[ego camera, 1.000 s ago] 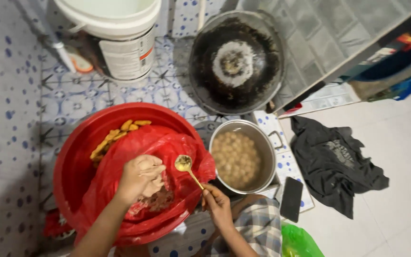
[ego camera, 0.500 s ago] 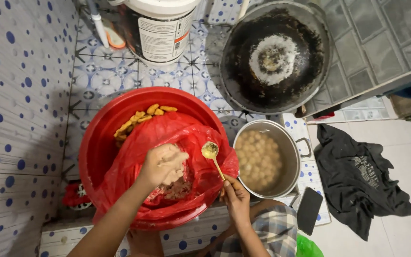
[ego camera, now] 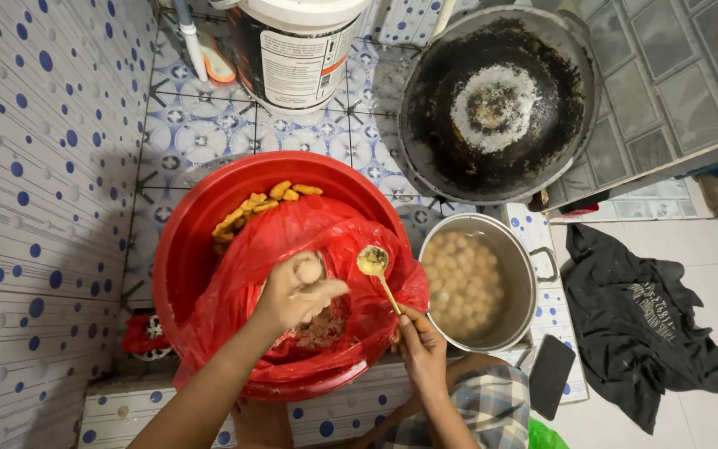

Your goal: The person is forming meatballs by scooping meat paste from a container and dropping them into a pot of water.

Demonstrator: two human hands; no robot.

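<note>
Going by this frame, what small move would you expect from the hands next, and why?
Probably the right hand scoops the pale ball off the left hand with the gold-coloured metal spoon and drops it into the round steel pot. A ball of paste bulges from the left fist above the red plastic bag, the spoon sits beside it, and the pot already holds similar balls in liquid.

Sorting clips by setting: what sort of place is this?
Probably a home kitchen floor or washing corner: tiled floor, a blackened wok, and a pot of pale balls.
</note>
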